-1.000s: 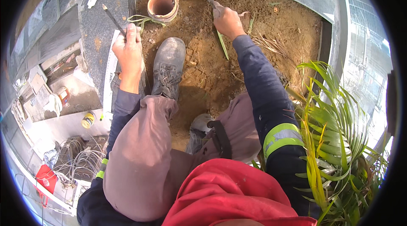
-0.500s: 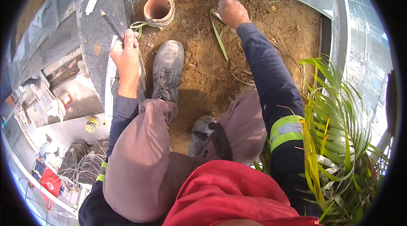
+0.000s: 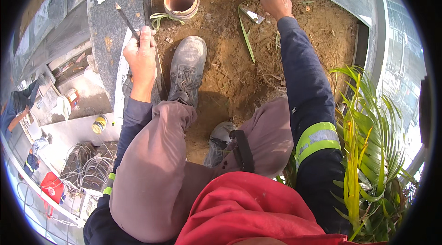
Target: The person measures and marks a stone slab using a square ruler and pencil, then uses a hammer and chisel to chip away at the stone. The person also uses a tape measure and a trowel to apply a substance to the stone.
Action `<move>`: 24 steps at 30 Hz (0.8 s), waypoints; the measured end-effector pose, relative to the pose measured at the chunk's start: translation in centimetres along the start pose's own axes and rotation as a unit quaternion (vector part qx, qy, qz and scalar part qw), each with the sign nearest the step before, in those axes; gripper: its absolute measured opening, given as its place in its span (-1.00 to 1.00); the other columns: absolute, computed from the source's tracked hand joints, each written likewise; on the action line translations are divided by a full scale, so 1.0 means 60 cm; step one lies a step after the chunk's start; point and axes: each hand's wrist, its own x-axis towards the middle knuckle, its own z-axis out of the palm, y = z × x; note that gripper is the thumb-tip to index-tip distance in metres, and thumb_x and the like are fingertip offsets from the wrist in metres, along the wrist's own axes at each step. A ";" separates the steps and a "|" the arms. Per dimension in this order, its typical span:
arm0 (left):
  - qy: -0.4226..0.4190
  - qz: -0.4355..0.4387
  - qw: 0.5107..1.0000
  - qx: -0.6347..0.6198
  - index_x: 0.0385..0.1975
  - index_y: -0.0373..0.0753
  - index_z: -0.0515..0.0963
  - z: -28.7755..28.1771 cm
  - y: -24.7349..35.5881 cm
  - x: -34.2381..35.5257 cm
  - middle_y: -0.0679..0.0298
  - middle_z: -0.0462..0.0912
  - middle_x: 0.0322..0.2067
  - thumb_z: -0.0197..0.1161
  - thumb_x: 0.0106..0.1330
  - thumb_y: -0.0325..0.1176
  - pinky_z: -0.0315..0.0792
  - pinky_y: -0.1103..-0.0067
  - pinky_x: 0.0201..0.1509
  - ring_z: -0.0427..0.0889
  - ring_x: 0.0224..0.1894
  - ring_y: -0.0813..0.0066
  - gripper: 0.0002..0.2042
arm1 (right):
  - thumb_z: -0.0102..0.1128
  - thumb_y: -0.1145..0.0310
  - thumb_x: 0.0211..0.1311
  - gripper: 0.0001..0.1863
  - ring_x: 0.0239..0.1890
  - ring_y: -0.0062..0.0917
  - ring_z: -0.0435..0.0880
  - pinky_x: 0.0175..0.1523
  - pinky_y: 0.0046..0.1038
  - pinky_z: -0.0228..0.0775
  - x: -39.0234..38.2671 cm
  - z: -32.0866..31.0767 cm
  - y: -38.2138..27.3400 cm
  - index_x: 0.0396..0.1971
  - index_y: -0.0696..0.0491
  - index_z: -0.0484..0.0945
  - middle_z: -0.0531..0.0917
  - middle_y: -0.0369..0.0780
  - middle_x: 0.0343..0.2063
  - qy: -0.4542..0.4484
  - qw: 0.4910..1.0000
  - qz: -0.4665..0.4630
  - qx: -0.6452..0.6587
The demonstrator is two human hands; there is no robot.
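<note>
1. Up at the far edge of the soil bed (image 3: 299,28), I see my right hand (image 3: 275,1) clenched on a trowel (image 3: 254,13), its blade pointing down-left just below the fist.
2. Over on the grey ledge (image 3: 103,28), my left hand (image 3: 142,56) grips a pencil (image 3: 125,18), tip slanting up and away.
3. Between both hands, a clay pipe (image 3: 181,1) stands open in the dirt, with my boot (image 3: 188,68) just below it.

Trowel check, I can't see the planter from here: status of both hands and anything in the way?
Left hand shut on pencil, resting on planter edge. Right hand shut on trowel, blade on soil. Clay pipe and boot nearby.
</note>
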 end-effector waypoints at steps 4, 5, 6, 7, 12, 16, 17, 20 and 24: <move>0.017 -0.010 1.000 -0.009 -0.33 -0.36 0.62 -0.007 -0.002 -0.001 0.48 0.41 -0.58 0.24 0.54 -0.22 0.07 0.71 -0.54 0.25 -0.59 0.79 -0.70 | 0.13 0.03 0.41 -0.50 0.17 -0.08 0.64 0.31 -0.15 0.43 0.034 0.006 0.040 0.30 -0.19 0.57 0.68 -0.04 0.12 -0.126 0.989 -0.058 -0.044; 0.019 -0.010 1.000 -0.008 -0.33 -0.36 0.62 -0.007 -0.001 -0.002 0.48 0.41 -0.58 0.25 0.54 -0.22 0.07 0.71 -0.54 0.25 -0.59 0.79 -0.70 | 0.12 0.02 0.42 -0.51 0.18 -0.08 0.63 0.32 -0.15 0.42 0.044 -0.021 0.045 0.29 -0.21 0.57 0.67 -0.04 0.13 -0.154 0.984 -0.065 -0.055; 0.021 -0.013 1.000 -0.012 -0.33 -0.36 0.61 -0.009 -0.002 -0.003 0.48 0.41 -0.58 0.25 0.54 -0.22 0.07 0.71 -0.54 0.24 -0.59 0.78 -0.70 | 0.11 0.01 0.43 -0.52 0.20 -0.08 0.62 0.34 -0.15 0.41 0.050 -0.041 0.045 0.29 -0.22 0.58 0.66 -0.03 0.15 -0.182 0.978 -0.071 -0.067; 0.017 -0.018 1.000 -0.018 -0.33 -0.37 0.61 -0.008 -0.001 -0.003 0.48 0.41 -0.58 0.25 0.54 -0.22 0.07 0.70 -0.54 0.24 -0.59 0.78 -0.70 | 0.11 0.02 0.45 -0.52 0.22 -0.08 0.61 0.36 -0.15 0.39 0.050 -0.051 0.044 0.30 -0.24 0.56 0.67 -0.03 0.13 -0.151 0.986 -0.056 -0.051; -0.004 -0.012 1.000 -0.020 -0.31 -0.38 0.61 0.006 -0.005 -0.003 0.47 0.41 -0.58 0.25 0.54 -0.22 0.07 0.70 -0.54 0.26 -0.60 0.76 -0.70 | 0.07 0.04 0.47 -0.54 0.22 -0.10 0.61 0.34 -0.14 0.42 0.045 -0.021 0.000 0.30 -0.25 0.56 0.67 -0.03 0.14 -0.103 0.992 -0.069 -0.033; -0.007 -0.014 1.000 -0.017 -0.30 -0.38 0.61 -0.001 -0.005 -0.006 0.47 0.41 -0.58 0.25 0.54 -0.23 0.07 0.71 -0.54 0.26 -0.60 0.76 -0.71 | 0.04 0.07 0.47 -0.55 0.20 -0.13 0.63 0.31 -0.15 0.45 -0.003 -0.032 -0.011 0.29 -0.26 0.58 0.69 -0.06 0.10 -0.162 0.978 -0.078 -0.104; 0.005 -0.017 1.000 -0.020 -0.30 -0.38 0.61 -0.008 -0.006 -0.004 0.48 0.40 -0.58 0.24 0.54 -0.22 0.07 0.72 -0.54 0.25 -0.61 0.77 -0.70 | 0.04 0.08 0.47 -0.55 0.19 -0.13 0.63 0.31 -0.15 0.46 -0.005 -0.042 -0.021 0.29 -0.26 0.58 0.69 -0.07 0.10 -0.157 0.980 -0.076 -0.101; -0.003 -0.032 0.999 -0.035 -0.29 -0.39 0.60 -0.001 -0.005 -0.008 0.48 0.39 -0.59 0.23 0.55 -0.22 0.06 0.72 -0.54 0.24 -0.61 0.78 -0.70 | 0.04 0.06 0.47 -0.55 0.18 -0.10 0.63 0.31 -0.14 0.45 0.017 -0.035 0.003 0.28 -0.26 0.58 0.69 -0.05 0.09 -0.100 0.993 -0.046 -0.039; -0.011 -0.015 1.000 -0.011 -0.27 -0.39 0.60 -0.003 -0.002 -0.008 0.49 0.39 -0.59 0.23 0.55 -0.23 0.06 0.72 -0.55 0.25 -0.61 0.79 -0.71 | 0.06 0.03 0.46 -0.54 0.15 -0.05 0.65 0.33 -0.14 0.43 0.035 -0.004 -0.006 0.27 -0.20 0.60 0.69 -0.05 0.11 -0.124 0.992 0.008 -0.012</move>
